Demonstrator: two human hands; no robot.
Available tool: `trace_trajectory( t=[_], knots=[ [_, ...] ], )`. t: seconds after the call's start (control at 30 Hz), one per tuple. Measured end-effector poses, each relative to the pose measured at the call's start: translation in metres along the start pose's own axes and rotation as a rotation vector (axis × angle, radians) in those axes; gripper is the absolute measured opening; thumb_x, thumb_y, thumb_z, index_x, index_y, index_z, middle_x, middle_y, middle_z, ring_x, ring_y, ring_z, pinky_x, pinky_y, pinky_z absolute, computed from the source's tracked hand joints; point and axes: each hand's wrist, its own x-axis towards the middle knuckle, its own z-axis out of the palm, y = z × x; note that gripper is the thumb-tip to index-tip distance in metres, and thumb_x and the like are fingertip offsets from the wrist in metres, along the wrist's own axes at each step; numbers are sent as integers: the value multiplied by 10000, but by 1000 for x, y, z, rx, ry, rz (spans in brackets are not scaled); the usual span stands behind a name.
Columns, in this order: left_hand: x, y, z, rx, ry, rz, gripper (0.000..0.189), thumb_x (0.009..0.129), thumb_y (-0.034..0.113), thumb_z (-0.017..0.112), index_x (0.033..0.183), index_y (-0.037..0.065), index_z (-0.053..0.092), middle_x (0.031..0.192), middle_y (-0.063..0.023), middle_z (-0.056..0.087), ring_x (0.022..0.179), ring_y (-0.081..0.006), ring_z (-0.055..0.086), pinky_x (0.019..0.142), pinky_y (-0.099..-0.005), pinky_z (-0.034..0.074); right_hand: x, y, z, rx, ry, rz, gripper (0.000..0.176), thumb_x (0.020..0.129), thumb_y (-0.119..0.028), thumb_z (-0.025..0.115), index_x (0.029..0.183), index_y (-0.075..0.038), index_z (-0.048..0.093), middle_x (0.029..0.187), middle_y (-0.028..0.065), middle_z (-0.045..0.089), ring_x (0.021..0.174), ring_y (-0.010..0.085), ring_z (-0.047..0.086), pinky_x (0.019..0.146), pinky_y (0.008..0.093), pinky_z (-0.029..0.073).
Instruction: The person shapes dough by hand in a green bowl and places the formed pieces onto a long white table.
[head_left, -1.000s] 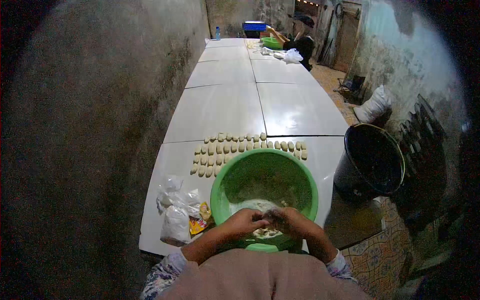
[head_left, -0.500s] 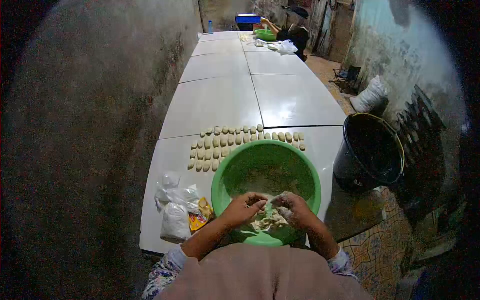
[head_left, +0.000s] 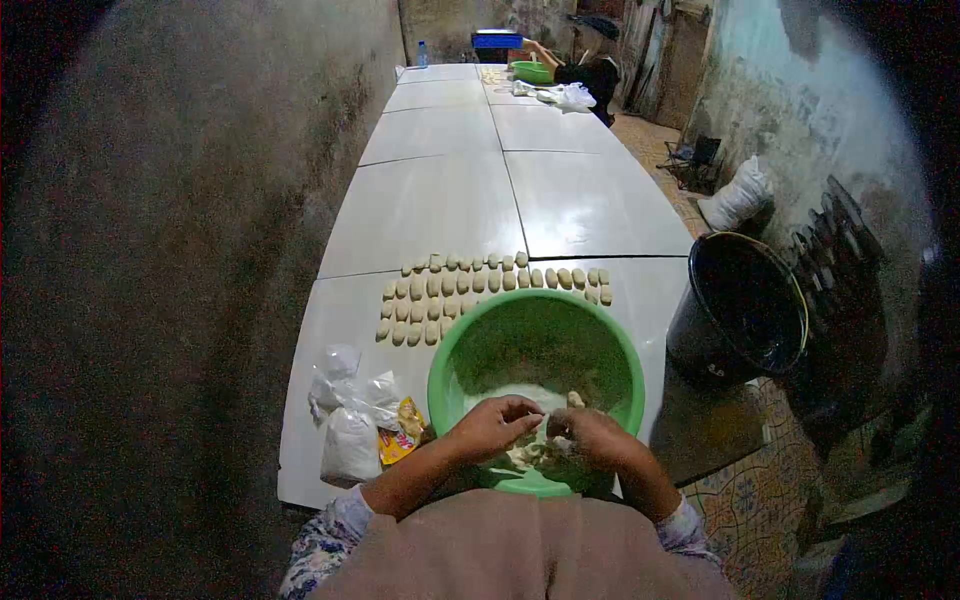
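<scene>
A wide green basin (head_left: 437, 375) stands at the near edge of the table, with white flour (head_left: 525, 393) and torn, lumpy dough (head_left: 530, 458) inside. Over the dough, my left hand (head_left: 492, 427) is closed in a loose pinch, thumb and fingertips curled toward the other hand. Whatever it pinches is too small to make out. My right hand (head_left: 595, 440) is curled closed opposite it, a small dough piece (head_left: 575, 400) showing above its fingers. Beyond the basin, several small oval dough pieces (head_left: 433, 286) lie in rows on the white table (head_left: 420, 215).
Left of the basin sit plastic bags of white powder (head_left: 350, 445) and a yellow packet (head_left: 400, 440). A large dark bucket (head_left: 700, 335) stands at the right. At the far end, a person (head_left: 590, 75) reaches near another green basin (head_left: 532, 72) and a blue crate (head_left: 497, 40).
My right hand has turned and its fingers have curled further, and a dough piece now shows above it. The left hand stays almost in place. The view has shifted slightly.
</scene>
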Motion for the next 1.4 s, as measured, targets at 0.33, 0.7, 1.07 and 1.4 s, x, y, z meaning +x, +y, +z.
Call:
trace_trajectory(
  t=[0.33,0.7,1.07,1.4],
  knots=[
    [8,26,-8,222,52,-59,284,888,271,591,1027,23,614,888,-79,635,816,-137,585,755,-291,468,17,8,-2,105,113,-32,289,767,-206,625,1009,-51,591,942,192,622,874,362,610,742,453,487],
    [30,15,-52,1198,415,-34,523,790,445,642,1201,132,557,1447,-187,175,1294,-415,233,1011,-548,277,7,21,7,-210,-59,-144,397,777,-22,603,1169,-21,539,1195,190,541,1084,343,533,915,419,437],
    [9,11,-26,1124,241,273,404,765,319,696,1089,101,594,1304,-177,436,1231,-429,360,1031,-549,265,10,8,5,332,442,-192,153,744,0,529,892,-15,566,817,182,585,778,332,587,714,385,467],
    [12,5,-23,718,-41,192,344,818,329,659,1039,67,629,1007,-169,625,952,-315,595,829,-402,466,15,12,12,372,455,-244,237,864,-136,563,1076,-32,570,1000,163,617,886,279,617,763,365,477]
  ],
)
